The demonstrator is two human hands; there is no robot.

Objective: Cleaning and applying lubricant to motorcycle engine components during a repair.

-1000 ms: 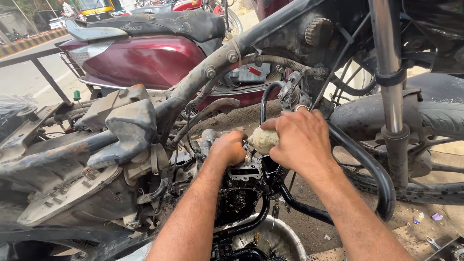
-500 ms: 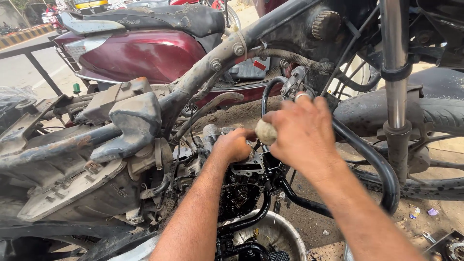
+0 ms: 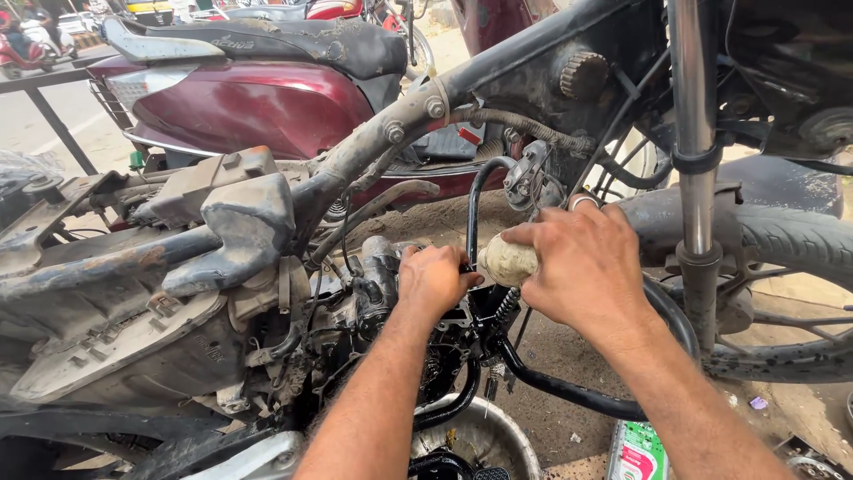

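Observation:
A stripped, dirty motorcycle frame (image 3: 382,147) fills the view, with its engine (image 3: 382,284) exposed low in the middle. My left hand (image 3: 435,280) is closed on a small part at the top of the engine; what it grips is hidden. My right hand (image 3: 582,267) sits just to its right and holds a pale, dirty round-ended tool handle (image 3: 508,260), pointed toward the left hand. A black tubular crash guard (image 3: 551,391) loops below both hands.
A maroon motorcycle (image 3: 240,102) stands behind the frame. The front fork (image 3: 695,160) and tyre (image 3: 782,240) are at the right. A metal bowl (image 3: 480,440) lies on the ground under the engine, a green-and-white packet (image 3: 635,453) beside it. A grey plastic cover (image 3: 240,222) lies left.
The view has shifted slightly. My right hand with the pale handle has moved a little down and closer to my left hand, which stays on the engine.

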